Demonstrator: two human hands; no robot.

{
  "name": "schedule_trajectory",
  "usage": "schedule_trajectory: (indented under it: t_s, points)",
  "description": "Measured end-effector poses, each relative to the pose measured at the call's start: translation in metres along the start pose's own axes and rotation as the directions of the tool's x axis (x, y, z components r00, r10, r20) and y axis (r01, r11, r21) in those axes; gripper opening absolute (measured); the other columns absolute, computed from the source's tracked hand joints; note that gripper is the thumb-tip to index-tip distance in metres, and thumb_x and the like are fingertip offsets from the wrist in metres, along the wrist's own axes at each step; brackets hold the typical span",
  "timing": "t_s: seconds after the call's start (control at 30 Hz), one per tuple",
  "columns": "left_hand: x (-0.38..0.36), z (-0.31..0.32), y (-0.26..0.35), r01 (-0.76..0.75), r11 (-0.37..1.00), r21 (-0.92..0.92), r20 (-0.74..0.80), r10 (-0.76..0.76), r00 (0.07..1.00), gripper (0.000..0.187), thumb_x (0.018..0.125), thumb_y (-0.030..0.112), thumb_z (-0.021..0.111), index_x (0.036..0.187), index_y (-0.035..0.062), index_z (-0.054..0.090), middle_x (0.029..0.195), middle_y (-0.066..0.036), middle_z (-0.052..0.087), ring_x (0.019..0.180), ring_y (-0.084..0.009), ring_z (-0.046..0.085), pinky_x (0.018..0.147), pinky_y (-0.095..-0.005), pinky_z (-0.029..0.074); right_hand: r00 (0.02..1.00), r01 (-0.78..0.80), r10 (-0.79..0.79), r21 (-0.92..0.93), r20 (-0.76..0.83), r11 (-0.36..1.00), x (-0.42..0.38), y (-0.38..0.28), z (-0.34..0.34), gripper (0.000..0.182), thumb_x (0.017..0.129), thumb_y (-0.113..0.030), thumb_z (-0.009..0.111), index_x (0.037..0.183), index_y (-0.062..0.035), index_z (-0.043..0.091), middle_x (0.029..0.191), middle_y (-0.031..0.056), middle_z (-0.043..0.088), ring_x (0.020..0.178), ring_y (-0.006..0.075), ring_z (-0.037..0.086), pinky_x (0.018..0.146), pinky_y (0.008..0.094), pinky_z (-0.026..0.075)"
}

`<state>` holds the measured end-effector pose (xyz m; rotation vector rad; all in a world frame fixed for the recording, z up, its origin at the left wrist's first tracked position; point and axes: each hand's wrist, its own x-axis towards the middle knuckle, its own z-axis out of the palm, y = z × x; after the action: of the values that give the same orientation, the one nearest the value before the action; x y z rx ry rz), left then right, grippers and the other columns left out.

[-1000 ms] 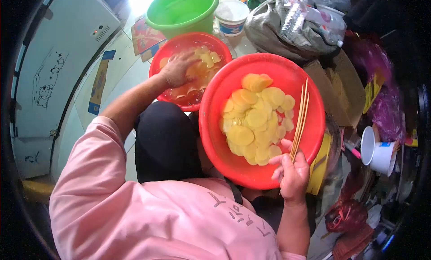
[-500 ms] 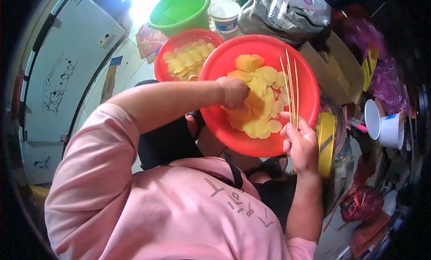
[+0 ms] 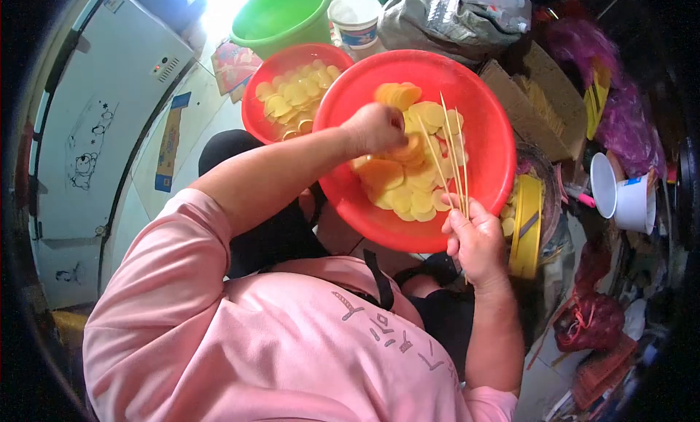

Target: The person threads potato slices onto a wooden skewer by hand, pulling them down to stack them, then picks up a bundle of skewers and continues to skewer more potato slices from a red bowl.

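Note:
A large red basin [image 3: 481,108] sits in front of me, heaped with yellow potato slices [image 3: 408,185]. My left hand [image 3: 374,128] is over the heap with its fingers pinched on a stack of slices. My right hand [image 3: 475,239] rests at the basin's near right rim, holding several thin bamboo skewers [image 3: 450,156] that point up across the slices. A smaller red basin [image 3: 273,68] beyond it to the left holds more potato slices [image 3: 294,95] in water.
A green bucket [image 3: 281,13] and a white tub [image 3: 356,17] stand behind the basins. A white appliance [image 3: 95,123] fills the left. Bags, a cardboard box [image 3: 536,105], a yellow roll [image 3: 526,225] and white cups [image 3: 620,196] crowd the right.
My left hand left the smaller basin, came over to the large basin and closed on slices there. The skewers in my right hand tilted left.

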<state>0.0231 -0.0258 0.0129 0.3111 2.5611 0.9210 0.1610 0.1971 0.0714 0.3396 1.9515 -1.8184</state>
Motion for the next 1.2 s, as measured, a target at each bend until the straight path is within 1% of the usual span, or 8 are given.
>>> schedule_trajectory:
  t_s: [0.03, 0.07, 0.1, 0.23, 0.37, 0.47, 0.77, 1.2]
  points:
    - [0.003, -0.002, -0.001, 0.003, 1.0, -0.007, -0.001, -0.003, 1.0, 0.014, 0.078, 0.016, 0.06, 0.09, 0.0075, 0.058, 0.077, -0.007, 0.063, 0.071, -0.0221, 0.065, 0.063, -0.0371, 0.053, 0.999, -0.029, 0.03, -0.009, 0.014, 1.0, 0.003, 0.0, 0.001, 0.026, 0.091, -0.013, 0.049, 0.114, -0.0027, 0.057, 0.073, 0.0008, 0.055, 0.048, 0.0042, 0.044, 0.044, 0.019, 0.037]
    - [0.004, -0.008, 0.005, 0.12, 0.867, -0.484, 0.031, -0.12, 0.992, 0.013, 0.078, 0.014, 0.061, 0.089, 0.0078, 0.058, 0.077, -0.007, 0.063, 0.07, -0.0216, 0.064, 0.061, -0.0354, 0.053, 0.999, -0.031, 0.032, -0.017, 0.017, 0.999, 0.005, -0.001, 0.002, 0.026, 0.091, -0.013, 0.049, 0.114, -0.0027, 0.057, 0.073, 0.0008, 0.055, 0.048, 0.0042, 0.044, 0.044, 0.019, 0.037]
    - [0.003, -0.018, 0.014, 0.204, 0.51, -0.836, 0.112, -0.204, 0.972, 0.013, 0.077, 0.012, 0.062, 0.089, 0.008, 0.058, 0.078, -0.006, 0.062, 0.07, -0.0211, 0.064, 0.059, -0.0337, 0.053, 0.999, -0.043, 0.043, -0.015, 0.008, 0.999, 0.007, -0.003, 0.005, 0.026, 0.091, -0.012, 0.048, 0.115, -0.0025, 0.055, 0.072, 0.0016, 0.056, 0.047, 0.0051, 0.045, 0.043, 0.0194, 0.037]
    - [-0.001, -0.028, 0.029, 0.162, 0.292, -0.943, 0.111, -0.183, 0.977, 0.012, 0.084, 0.01, 0.056, 0.096, 0.0092, 0.055, 0.085, -0.003, 0.062, 0.073, -0.0176, 0.062, 0.06, -0.0298, 0.053, 0.996, -0.082, 0.082, -0.005, -0.025, 0.997, 0.016, -0.012, 0.012, 0.027, 0.091, -0.01, 0.047, 0.116, -0.0022, 0.051, 0.07, 0.0034, 0.057, 0.045, 0.0074, 0.048, 0.041, 0.0196, 0.036]
    - [0.01, -0.025, 0.019, 0.087, 0.087, -0.992, 0.075, -0.133, 0.988, 0.016, 0.083, 0.008, 0.054, 0.099, 0.0064, 0.056, 0.092, -0.006, 0.062, 0.083, -0.0204, 0.062, 0.07, -0.0348, 0.053, 0.998, -0.058, 0.059, 0.046, -0.012, 0.997, 0.018, -0.018, 0.013, 0.024, 0.091, -0.011, 0.047, 0.113, -0.0017, 0.051, 0.071, 0.0056, 0.059, 0.045, 0.0086, 0.05, 0.039, 0.0195, 0.036]
    - [0.011, -0.03, 0.016, 0.07, 0.008, -0.997, 0.069, -0.132, 0.989, 0.017, 0.082, 0.007, 0.055, 0.1, 0.0052, 0.057, 0.095, -0.008, 0.062, 0.087, -0.0222, 0.062, 0.076, -0.0364, 0.052, 0.999, -0.044, 0.045, 0.039, -0.015, 0.998, 0.019, -0.017, 0.014, 0.023, 0.091, -0.011, 0.048, 0.112, -0.003, 0.051, 0.071, 0.0066, 0.06, 0.044, 0.0086, 0.051, 0.038, 0.019, 0.036]
    - [-0.002, -0.038, 0.026, -0.008, 0.057, -0.998, -0.02, -0.205, 0.979, 0.017, 0.083, 0.006, 0.059, 0.099, 0.0018, 0.056, 0.093, -0.01, 0.062, 0.086, -0.0228, 0.063, 0.077, -0.0342, 0.054, 1.0, 0.002, 0.0, 0.074, -0.017, 0.997, 0.014, -0.013, 0.011, 0.018, 0.091, -0.013, 0.05, 0.107, -0.0048, 0.053, 0.068, 0.0062, 0.06, 0.043, 0.0082, 0.05, 0.037, 0.018, 0.034]
    - [-0.002, -0.034, 0.032, 0.002, 0.152, -0.988, -0.018, -0.131, 0.991, 0.016, 0.083, 0.008, 0.059, 0.098, 0.0018, 0.058, 0.094, -0.008, 0.063, 0.085, -0.021, 0.064, 0.076, -0.0345, 0.054, 0.999, 0.006, -0.002, 0.082, -0.042, 0.997, 0.005, -0.012, 0.003, 0.016, 0.09, -0.013, 0.052, 0.103, -0.0042, 0.053, 0.067, 0.0061, 0.061, 0.043, 0.0074, 0.05, 0.037, 0.0182, 0.034]
